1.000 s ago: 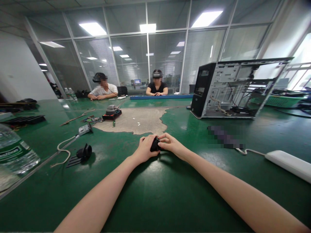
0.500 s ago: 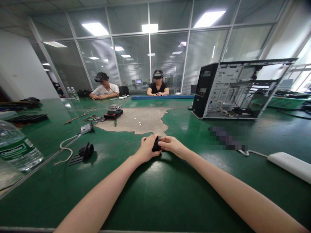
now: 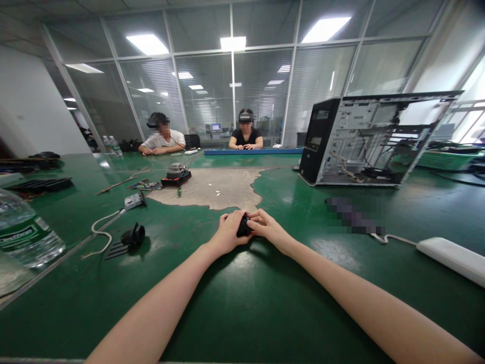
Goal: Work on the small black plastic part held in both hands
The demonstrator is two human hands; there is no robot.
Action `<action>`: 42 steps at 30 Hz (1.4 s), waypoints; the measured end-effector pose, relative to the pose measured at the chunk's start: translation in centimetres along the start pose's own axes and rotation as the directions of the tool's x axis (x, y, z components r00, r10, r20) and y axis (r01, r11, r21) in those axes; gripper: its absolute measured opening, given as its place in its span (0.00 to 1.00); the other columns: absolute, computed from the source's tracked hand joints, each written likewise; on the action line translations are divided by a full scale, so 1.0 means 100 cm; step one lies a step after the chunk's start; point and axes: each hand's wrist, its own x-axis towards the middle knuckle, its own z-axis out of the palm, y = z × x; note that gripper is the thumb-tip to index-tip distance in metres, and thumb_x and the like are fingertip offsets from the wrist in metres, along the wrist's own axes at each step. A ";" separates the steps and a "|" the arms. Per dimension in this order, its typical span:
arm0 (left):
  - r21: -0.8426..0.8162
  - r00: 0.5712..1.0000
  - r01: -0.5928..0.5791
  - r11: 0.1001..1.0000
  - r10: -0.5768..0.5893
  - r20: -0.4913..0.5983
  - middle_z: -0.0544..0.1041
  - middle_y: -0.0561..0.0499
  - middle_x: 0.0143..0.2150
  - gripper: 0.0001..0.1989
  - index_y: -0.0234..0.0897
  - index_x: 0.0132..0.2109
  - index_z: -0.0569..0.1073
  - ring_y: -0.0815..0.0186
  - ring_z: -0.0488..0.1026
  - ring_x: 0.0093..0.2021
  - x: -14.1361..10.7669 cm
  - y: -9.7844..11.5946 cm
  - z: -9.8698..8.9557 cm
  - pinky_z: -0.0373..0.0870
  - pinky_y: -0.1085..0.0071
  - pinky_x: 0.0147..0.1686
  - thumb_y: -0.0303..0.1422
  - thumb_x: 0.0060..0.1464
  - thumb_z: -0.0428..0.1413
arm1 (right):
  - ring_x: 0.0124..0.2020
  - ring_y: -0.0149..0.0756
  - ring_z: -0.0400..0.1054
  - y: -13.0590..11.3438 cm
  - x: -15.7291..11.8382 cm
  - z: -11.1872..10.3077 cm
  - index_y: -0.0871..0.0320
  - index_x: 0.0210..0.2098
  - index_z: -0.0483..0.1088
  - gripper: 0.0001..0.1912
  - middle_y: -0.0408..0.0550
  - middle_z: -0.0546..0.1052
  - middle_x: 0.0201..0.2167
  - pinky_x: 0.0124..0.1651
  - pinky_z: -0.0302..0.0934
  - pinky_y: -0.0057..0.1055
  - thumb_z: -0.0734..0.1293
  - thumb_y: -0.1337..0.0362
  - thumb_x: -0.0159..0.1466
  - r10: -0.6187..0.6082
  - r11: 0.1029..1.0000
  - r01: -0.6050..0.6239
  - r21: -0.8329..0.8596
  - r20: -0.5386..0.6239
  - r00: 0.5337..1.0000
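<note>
A small black rounded object (image 3: 243, 227) sits between my hands just above or on the green table (image 3: 235, 303); its kind is hard to make out because fingers cover much of it. My left hand (image 3: 230, 230) wraps round it from the left, with the thumb along its near side. From the right, my right hand (image 3: 266, 225) grips its edge between thumb and fingertips. Left of my hands lies a black plastic part (image 3: 133, 235) with a round mouth and slotted prongs. Beyond that part, a metal bracket (image 3: 135, 200) rests near a pale cord (image 3: 109, 237).
An opened computer case (image 3: 322, 144) stands at the right. A white power strip (image 3: 450, 258) lies nearer on that side. At left is a large water bottle (image 3: 28, 232). A red-and-black device (image 3: 176, 175) sits on the bare patch (image 3: 227, 189). Two people sit across the table.
Both hands stay in nearly the same place around the black object. My right fingers have shifted slightly on its edge, and the view has moved a little.
</note>
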 end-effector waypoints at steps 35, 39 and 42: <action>-0.015 1.000 -0.028 0.999 0.028 -0.004 0.65 0.49 0.48 0.27 0.42 0.50 0.55 0.60 0.61 0.50 0.000 0.003 -0.004 0.50 0.62 0.49 0.34 0.42 0.56 | 0.33 0.30 0.66 0.000 0.000 -0.003 0.55 0.33 0.62 0.14 0.43 0.70 0.33 0.37 0.61 0.30 0.67 0.57 0.51 0.022 0.999 -0.023 0.046 0.027 0.999; -0.018 1.000 -0.028 0.999 0.028 0.001 0.65 0.48 0.49 0.27 0.42 0.50 0.55 0.61 0.61 0.50 0.000 0.002 -0.003 0.50 0.62 0.49 0.34 0.42 0.56 | 0.34 0.31 0.65 0.004 0.003 -0.002 0.56 0.35 0.63 0.16 0.44 0.69 0.34 0.37 0.61 0.30 0.68 0.57 0.50 0.039 0.999 -0.039 0.037 -0.006 0.999; -0.014 1.000 -0.029 0.999 0.029 -0.002 0.65 0.49 0.48 0.27 0.42 0.50 0.55 0.61 0.61 0.50 0.000 0.002 -0.003 0.50 0.62 0.49 0.34 0.42 0.56 | 0.35 0.31 0.65 0.004 0.004 -0.004 0.58 0.35 0.63 0.16 0.46 0.68 0.36 0.38 0.61 0.31 0.67 0.57 0.50 0.077 0.997 -0.077 0.021 -0.003 0.997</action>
